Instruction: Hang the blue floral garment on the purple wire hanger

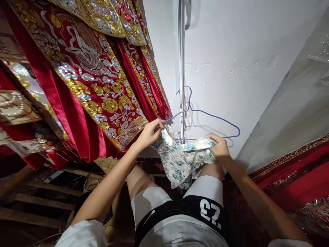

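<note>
A purple wire hanger (pixel 218 117) hangs by its hook against the white wall. In front of its lower bar is a floral garment (pixel 177 164), white with blue, green and yellow print, drooping above my knees. My left hand (pixel 153 132) pinches the left end of the garment's pale top band, close to the hanger's left arm. With fingers closed, my right hand (pixel 219 145) grips the band's right end, just below the hanger's right corner. The band sags between both hands. Whether the garment is looped over the hanger I cannot tell.
Red costumes (pixel 89 79) with gold and silver embroidery hang on the left. A vertical pipe (pixel 182 61) runs down the wall behind the hanger. Wooden slats (pixel 43 202) lie low at the left. Red fabric with gold trim (pixel 290 163) is at the right.
</note>
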Demonstrator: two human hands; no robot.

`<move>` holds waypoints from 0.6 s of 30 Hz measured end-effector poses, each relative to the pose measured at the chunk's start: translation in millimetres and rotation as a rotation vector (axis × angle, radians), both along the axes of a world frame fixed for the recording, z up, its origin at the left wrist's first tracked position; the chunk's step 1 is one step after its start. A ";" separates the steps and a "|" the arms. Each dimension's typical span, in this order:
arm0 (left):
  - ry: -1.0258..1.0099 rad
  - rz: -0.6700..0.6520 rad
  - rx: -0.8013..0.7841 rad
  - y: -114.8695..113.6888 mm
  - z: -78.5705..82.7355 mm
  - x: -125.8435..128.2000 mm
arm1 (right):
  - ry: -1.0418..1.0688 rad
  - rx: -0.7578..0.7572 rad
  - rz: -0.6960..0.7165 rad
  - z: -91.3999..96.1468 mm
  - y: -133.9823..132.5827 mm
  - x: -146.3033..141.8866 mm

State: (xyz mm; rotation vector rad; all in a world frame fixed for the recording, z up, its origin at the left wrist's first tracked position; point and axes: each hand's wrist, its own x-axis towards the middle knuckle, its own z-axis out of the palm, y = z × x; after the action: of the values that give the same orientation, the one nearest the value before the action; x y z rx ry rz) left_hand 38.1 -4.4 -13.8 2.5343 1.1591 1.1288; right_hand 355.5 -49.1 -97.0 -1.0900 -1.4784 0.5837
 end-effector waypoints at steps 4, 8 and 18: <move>-0.084 -0.089 0.085 8.3 8.3 8.7 | 0.091 0.043 -0.010 -5.4 -20.9 -13.9; 0.057 -0.064 0.101 11.4 10.8 2.3 | 0.298 0.183 -0.238 3.8 -27.1 3.2; -0.003 0.081 0.103 21.9 12.2 -12.5 | 0.155 -0.207 0.063 47.2 -10.0 85.9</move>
State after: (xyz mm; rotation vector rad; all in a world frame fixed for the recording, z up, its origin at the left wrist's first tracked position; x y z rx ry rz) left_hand 25.6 17.6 -1.6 2.5818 1.2440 1.2411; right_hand 441.3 -59.1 -49.8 -1.1331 -1.3420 0.8620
